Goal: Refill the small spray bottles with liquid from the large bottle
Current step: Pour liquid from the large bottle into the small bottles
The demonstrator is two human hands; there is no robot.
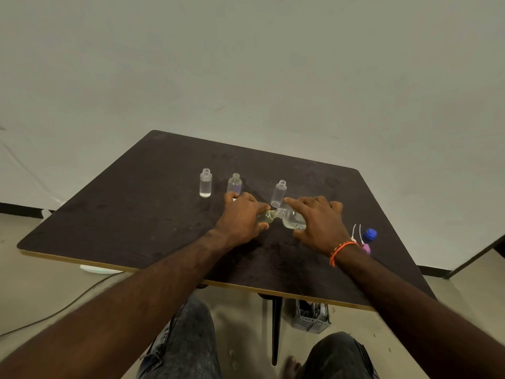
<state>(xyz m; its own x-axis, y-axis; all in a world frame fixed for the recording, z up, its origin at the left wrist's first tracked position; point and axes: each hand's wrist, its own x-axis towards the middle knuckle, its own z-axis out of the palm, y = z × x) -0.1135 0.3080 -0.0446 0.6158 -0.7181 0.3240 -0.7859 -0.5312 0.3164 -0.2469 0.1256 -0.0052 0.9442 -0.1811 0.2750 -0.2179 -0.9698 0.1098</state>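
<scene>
My right hand (319, 225) grips the large clear bottle (291, 218), tipped to the left with its neck against the mouth of a small bottle (267, 216). My left hand (241, 218) holds that small bottle, which shows yellowish liquid and is partly hidden by my fingers. Three other small clear bottles stand uncapped behind my hands: one at the left (205, 183), one in the middle (234, 184), one at the right (278, 193).
The dark table (136, 214) has a light front edge. A blue cap (370, 234) and pink spray tops with white tubes (364, 246) lie right of my right wrist. A grey basket (310, 320) and a table leg are under the table.
</scene>
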